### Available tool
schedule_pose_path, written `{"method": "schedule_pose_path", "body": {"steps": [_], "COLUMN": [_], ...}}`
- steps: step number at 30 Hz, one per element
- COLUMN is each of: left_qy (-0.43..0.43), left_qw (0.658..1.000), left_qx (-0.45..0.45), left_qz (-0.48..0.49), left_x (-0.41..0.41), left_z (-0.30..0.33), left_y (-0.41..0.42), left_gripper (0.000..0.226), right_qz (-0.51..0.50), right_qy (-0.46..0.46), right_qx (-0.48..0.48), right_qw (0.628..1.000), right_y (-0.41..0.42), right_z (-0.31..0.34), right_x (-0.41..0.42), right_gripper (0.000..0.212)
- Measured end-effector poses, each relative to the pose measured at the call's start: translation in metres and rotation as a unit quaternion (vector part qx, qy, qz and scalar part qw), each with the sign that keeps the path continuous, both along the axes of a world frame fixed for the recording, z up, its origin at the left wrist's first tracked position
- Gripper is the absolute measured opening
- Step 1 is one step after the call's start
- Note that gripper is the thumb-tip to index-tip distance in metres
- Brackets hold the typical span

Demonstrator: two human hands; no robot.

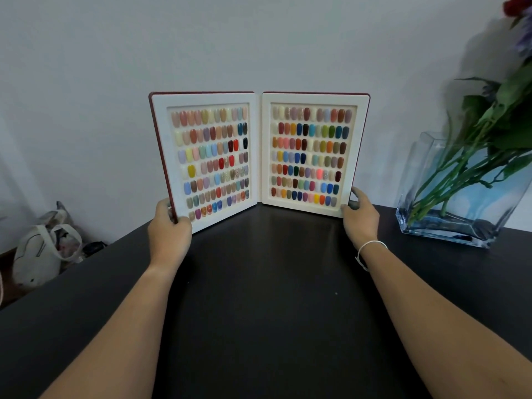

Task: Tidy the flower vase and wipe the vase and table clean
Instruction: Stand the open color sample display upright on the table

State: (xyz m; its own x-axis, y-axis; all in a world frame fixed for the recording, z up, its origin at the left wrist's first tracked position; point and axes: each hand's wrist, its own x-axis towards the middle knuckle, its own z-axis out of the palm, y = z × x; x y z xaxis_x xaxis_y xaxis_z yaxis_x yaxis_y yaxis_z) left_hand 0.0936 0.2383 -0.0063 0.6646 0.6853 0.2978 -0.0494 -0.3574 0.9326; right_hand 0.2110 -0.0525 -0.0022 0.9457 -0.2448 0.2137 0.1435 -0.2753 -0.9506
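A clear rectangular glass vase (pixel 426 180) with water stands on the black table (pixel 267 298) at the far right. Green flower stems (pixel 472 156) lean in it, with red and purple blooms at the frame's top right corner. An open nail-colour sample book (pixel 259 156) stands upright at the back of the table against the wall. My left hand (pixel 169 228) grips the book's lower left edge. My right hand (pixel 359 216) holds its lower right corner; a white band circles that wrist.
A white wall rises directly behind the table. Beyond the table's left edge, a white tote bag (pixel 40 254) sits lower down on the floor side. A small pale speck (pixel 336 293) lies on the tabletop.
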Motion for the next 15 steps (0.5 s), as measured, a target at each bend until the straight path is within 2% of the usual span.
{"method": "schedule_pose_path", "body": {"steps": [15], "left_qy": [-0.002], "left_qw": [1.000], "left_qx": [-0.004], "left_qz": [0.029], "left_x": [-0.041], "left_z": [0.005], "left_y": [-0.025], "left_gripper": [0.055], "right_qz": [0.013], "right_qy": [-0.015], "right_qx": [0.016], "right_qw": [1.000], "right_y": [-0.037], "right_z": [-0.001], "right_x": [-0.089], "right_gripper": [0.049]}}
